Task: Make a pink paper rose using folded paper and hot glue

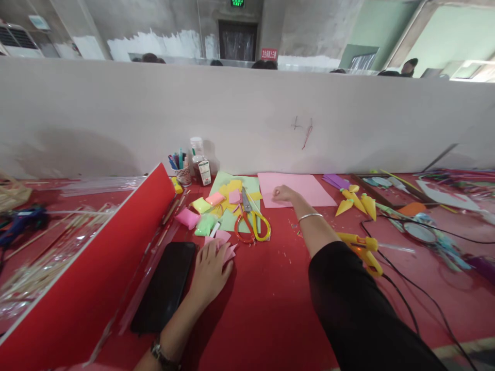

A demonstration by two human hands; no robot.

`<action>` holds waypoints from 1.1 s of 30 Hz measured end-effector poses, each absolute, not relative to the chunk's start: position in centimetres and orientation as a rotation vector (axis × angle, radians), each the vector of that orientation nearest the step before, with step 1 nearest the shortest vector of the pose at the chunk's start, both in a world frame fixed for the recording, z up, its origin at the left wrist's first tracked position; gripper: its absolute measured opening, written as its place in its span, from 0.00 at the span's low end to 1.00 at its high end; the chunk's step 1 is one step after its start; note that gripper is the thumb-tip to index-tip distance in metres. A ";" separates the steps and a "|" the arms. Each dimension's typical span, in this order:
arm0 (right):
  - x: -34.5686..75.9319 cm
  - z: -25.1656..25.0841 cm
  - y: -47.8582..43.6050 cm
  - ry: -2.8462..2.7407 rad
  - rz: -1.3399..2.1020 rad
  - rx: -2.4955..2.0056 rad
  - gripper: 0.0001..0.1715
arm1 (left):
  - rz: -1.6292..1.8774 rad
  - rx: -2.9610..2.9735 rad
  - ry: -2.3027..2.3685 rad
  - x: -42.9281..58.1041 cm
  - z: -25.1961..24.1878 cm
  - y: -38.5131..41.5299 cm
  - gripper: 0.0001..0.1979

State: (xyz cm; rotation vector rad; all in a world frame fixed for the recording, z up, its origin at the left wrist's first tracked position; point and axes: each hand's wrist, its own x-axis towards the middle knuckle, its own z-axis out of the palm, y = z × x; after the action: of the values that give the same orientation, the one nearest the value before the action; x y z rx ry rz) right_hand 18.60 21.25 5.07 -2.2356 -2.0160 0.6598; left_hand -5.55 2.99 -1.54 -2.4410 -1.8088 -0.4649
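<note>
My left hand (211, 265) lies on the red table beside the phone, fingers stretched out over folded pieces of pink paper (223, 237). Over the left part of a large pink sheet (309, 191), my right hand (284, 194) is closed with its fingers curled; whatever they may hold is hidden. Between the hands, scissors (251, 221) with one red and one yellow handle rest partly on a pale green sheet (255, 183). Yellow paper pieces (232, 186) and several small bright packets (188, 218) lie around there.
A black phone (164, 288) and an upright red board (104, 263) stand to the left. Behind are a pen cup (183, 175) and a bottle (201, 167). At right lie yellow folded paper shapes (358, 201), a corded yellow glue gun (361, 250) and a magnifying-glass-like round item (419, 233).
</note>
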 end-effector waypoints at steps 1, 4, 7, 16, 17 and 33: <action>18.6 5.2 21.2 -2.124 0.596 -2.258 0.17 | -0.468 -2.447 -1.809 -5.6 -1.5 3.0 0.16; 18.4 5.7 21.3 -2.307 0.558 -2.299 0.18 | -0.494 -2.468 -1.812 -5.6 -1.4 2.9 0.16; 18.1 6.2 21.3 -2.490 0.510 -2.291 0.19 | -0.515 -2.485 -1.821 -5.6 -1.3 2.8 0.16; 17.4 7.0 20.7 -2.891 0.282 -2.126 0.17 | -0.449 -2.513 -1.863 -5.5 -0.8 2.9 0.16; 17.4 7.0 20.7 -2.905 0.269 -2.114 0.17 | -0.450 -2.513 -1.862 -5.5 -0.8 2.9 0.16; 20.6 6.5 21.4 -2.735 0.335 -2.226 0.17 | -0.486 -2.499 -1.848 -5.5 -0.9 2.9 0.16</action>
State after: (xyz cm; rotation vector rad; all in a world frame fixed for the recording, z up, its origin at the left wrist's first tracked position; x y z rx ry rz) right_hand 20.61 21.37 6.53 -2.2258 -2.7351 0.3348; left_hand -5.54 2.86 -0.90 -2.4993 -1.8481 -0.4855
